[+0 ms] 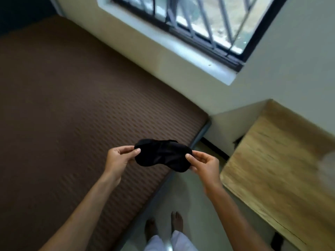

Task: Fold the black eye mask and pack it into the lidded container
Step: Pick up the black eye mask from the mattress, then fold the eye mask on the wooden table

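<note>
Hands point(163, 160) pinching eye mask point(163, 155) ends

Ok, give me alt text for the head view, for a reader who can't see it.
Two bare hands hold a black eye mask flat and unfolded, left hand and right hand pinching opposite ends, above the edge of a brown mattress. A wooden table stands at right under a barred window; no container is clearly visible.

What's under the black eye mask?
The eye mask is held up by the left hand and right hand. Below it lies the brown mattress. The patch directly beneath it and the mask's underside are hidden.
</note>
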